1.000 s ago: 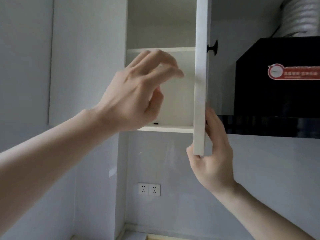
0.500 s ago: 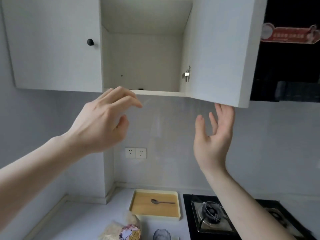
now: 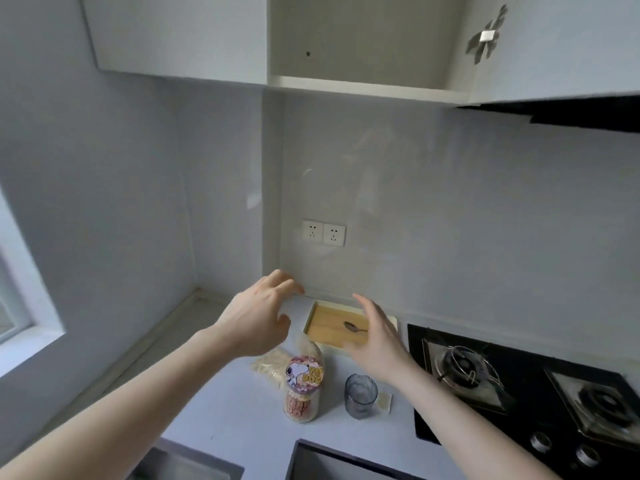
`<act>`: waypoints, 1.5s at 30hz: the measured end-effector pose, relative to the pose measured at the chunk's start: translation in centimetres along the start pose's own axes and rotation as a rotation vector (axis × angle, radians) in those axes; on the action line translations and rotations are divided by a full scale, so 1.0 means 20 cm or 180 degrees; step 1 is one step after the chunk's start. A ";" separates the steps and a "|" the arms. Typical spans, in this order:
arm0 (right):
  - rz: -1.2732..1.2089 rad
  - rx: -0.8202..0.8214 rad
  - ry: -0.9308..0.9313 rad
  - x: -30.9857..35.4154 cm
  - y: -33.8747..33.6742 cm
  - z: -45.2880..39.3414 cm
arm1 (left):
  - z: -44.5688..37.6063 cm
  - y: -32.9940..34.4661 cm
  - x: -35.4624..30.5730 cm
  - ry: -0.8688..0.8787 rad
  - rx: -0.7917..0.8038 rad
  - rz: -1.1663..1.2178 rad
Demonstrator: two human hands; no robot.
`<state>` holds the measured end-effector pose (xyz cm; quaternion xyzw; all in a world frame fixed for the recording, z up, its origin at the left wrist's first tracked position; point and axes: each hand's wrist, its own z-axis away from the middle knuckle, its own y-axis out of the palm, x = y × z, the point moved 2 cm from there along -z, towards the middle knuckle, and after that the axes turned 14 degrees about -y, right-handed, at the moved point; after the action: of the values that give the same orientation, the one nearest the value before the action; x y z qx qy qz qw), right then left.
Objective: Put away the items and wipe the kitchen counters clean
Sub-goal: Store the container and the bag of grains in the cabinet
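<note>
Both hands empty above the clutter, wall cupboard (image 3: 363, 39) open overhead.

My worry is a careless reach: the tall snack jar (image 3: 302, 389) stands touching the soft bag (image 3: 277, 365) and near the glass cup (image 3: 360, 396), so a brush from my wrist could tip either. My left hand (image 3: 258, 318) hovers over the bag, fingers loosely spread and slightly curled, holding nothing; my right hand (image 3: 379, 344) hangs flat and open over the wooden tray (image 3: 323, 323), beside the spoon (image 3: 354, 327). Everything sits on the table (image 3: 242, 420).
</note>
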<state>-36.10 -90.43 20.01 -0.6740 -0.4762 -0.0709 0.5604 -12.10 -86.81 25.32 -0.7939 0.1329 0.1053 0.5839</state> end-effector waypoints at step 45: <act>-0.0547 0.1531 0.0805 -0.79 0.77 -0.27 | -0.16 1.29 0.56 -0.1529 0.1764 0.1116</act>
<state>-31.05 -102.49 1.53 -0.4646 -0.4609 -0.0867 0.7511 -10.06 -98.21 -0.54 -0.5247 0.1494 0.3460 0.7634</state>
